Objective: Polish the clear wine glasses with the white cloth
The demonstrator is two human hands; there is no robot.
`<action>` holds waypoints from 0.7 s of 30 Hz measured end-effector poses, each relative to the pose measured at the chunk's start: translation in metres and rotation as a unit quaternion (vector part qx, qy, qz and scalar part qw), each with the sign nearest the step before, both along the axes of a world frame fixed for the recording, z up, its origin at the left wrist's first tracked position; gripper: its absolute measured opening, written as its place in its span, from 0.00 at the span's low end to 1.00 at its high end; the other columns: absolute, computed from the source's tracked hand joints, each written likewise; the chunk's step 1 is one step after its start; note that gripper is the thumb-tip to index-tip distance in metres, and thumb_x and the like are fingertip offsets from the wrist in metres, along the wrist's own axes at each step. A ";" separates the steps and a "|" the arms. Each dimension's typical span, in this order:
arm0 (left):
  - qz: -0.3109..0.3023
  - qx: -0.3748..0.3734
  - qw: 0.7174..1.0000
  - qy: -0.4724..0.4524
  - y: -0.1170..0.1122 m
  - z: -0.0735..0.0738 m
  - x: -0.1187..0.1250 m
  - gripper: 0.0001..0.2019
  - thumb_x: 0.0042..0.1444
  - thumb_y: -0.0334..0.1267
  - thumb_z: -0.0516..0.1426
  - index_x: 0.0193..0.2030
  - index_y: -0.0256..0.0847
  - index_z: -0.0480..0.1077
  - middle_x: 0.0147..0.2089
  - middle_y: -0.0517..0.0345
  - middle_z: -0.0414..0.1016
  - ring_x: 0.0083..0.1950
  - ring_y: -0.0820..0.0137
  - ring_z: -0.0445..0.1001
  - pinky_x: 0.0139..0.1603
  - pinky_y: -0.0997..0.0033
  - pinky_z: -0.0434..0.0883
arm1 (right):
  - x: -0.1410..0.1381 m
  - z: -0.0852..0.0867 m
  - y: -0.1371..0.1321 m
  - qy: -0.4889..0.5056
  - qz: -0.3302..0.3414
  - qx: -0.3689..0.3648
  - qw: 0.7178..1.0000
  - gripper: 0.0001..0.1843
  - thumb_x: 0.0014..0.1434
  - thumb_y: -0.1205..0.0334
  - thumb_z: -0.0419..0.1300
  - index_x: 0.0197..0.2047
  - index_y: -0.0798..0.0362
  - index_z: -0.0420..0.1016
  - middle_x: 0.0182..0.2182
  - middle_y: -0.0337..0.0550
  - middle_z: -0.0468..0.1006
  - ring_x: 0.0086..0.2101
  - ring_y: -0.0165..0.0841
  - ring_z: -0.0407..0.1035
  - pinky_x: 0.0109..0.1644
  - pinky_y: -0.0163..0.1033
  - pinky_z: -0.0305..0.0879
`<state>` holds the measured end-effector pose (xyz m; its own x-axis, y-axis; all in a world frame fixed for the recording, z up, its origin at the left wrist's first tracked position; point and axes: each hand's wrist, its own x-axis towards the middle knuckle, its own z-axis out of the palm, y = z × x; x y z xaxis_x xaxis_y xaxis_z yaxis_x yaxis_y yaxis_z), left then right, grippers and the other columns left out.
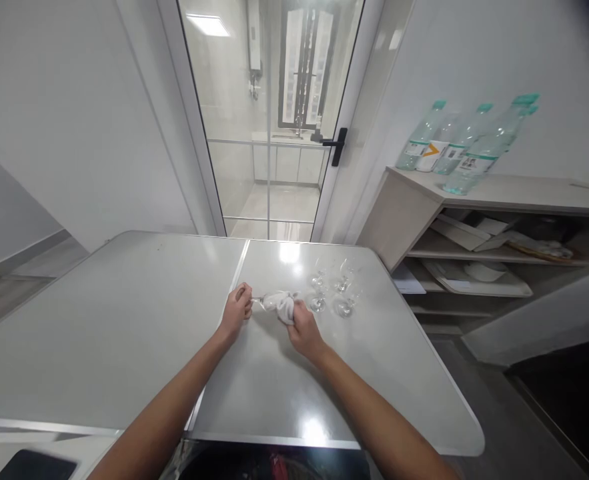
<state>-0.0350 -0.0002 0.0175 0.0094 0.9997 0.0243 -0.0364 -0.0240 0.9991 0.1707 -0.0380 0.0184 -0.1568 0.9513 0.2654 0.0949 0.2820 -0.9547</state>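
Observation:
Above the table, my left hand (238,310) is closed around the foot end of a clear stemmed glass (258,301), which lies sideways between my hands. My right hand (305,328) grips a white cloth (285,308) that is pressed against the bowl of that glass. Part of the bowl is hidden under the cloth. Just right of my right hand, several clear stemmed glasses (343,307) stand grouped on the table; their outlines are faint.
The pale glossy table (124,333) has a metal strip across it. At the right stands a shelf unit (414,207) with several plastic bottles (479,160) on top and trays inside. A glass door (269,140) is behind the table. A dark flat object (41,465) lies at lower left.

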 end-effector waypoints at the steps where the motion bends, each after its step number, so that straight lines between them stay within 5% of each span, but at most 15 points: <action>1: 0.016 0.052 0.998 0.032 -0.003 0.001 -0.001 0.18 0.65 0.54 0.56 0.33 0.44 0.59 0.27 0.67 0.51 0.24 0.75 0.50 0.23 0.75 0.50 | -0.002 -0.002 0.001 0.041 -0.020 -0.042 0.998 0.10 0.56 0.53 0.67 0.33 0.49 0.76 0.30 0.42 0.73 0.34 0.39 0.63 0.47 0.46 0.62; 4: 0.051 0.209 0.967 0.136 -0.011 0.004 -0.008 0.13 0.64 0.48 0.58 0.34 0.43 0.63 0.31 0.61 0.59 0.30 0.72 0.58 0.30 0.71 0.61 | -0.010 -0.005 0.003 0.184 -0.017 -0.187 0.965 0.19 0.56 0.45 0.68 0.39 0.51 0.77 0.30 0.41 0.74 0.31 0.35 0.63 0.37 0.39 0.60; 6: 0.065 0.230 0.960 0.148 -0.011 0.004 -0.010 0.12 0.63 0.46 0.58 0.33 0.43 0.63 0.30 0.61 0.59 0.30 0.71 0.59 0.31 0.71 0.62 | -0.011 -0.006 0.003 0.222 0.010 -0.220 0.950 0.22 0.54 0.41 0.70 0.41 0.52 0.77 0.30 0.40 0.74 0.30 0.34 0.63 0.36 0.38 0.59; 10: 0.054 0.036 0.998 0.022 0.000 -0.003 -0.006 0.14 0.62 0.48 0.57 0.33 0.44 0.59 0.25 0.68 0.50 0.21 0.76 0.50 0.21 0.75 0.50 | -0.004 -0.001 0.000 0.085 0.040 -0.087 0.992 0.15 0.58 0.49 0.69 0.40 0.51 0.79 0.33 0.43 0.76 0.35 0.38 0.66 0.46 0.43 0.64; 13: 0.012 -0.071 0.997 -0.015 0.006 -0.004 -0.003 0.16 0.59 0.50 0.58 0.30 0.44 0.58 0.24 0.70 0.47 0.19 0.78 0.45 0.19 0.77 0.43 | 0.000 -0.001 -0.001 -0.011 0.021 0.010 1.000 0.08 0.55 0.56 0.70 0.33 0.50 0.77 0.33 0.44 0.76 0.38 0.41 0.66 0.51 0.45 0.63; 18: 0.055 0.159 0.975 0.144 -0.005 0.004 -0.005 0.12 0.62 0.47 0.59 0.34 0.41 0.65 0.30 0.62 0.62 0.30 0.73 0.61 0.30 0.75 0.62 | -0.004 -0.011 0.006 0.145 -0.029 -0.120 0.982 0.17 0.61 0.47 0.65 0.43 0.53 0.78 0.33 0.42 0.78 0.34 0.37 0.69 0.41 0.40 0.65; 21: 0.066 0.175 0.973 0.135 -0.009 0.004 -0.004 0.12 0.64 0.47 0.57 0.34 0.42 0.63 0.29 0.63 0.59 0.29 0.73 0.58 0.29 0.75 0.61 | -0.004 -0.013 0.009 0.189 -0.009 -0.169 0.967 0.20 0.62 0.43 0.64 0.44 0.53 0.78 0.32 0.41 0.77 0.31 0.35 0.68 0.37 0.39 0.63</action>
<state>-0.0387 -0.0088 0.0218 -0.0650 0.9239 0.3772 0.2526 -0.3504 0.9019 0.1664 -0.0295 0.0055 -0.0924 0.9954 -0.0254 -0.2773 -0.0502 -0.9595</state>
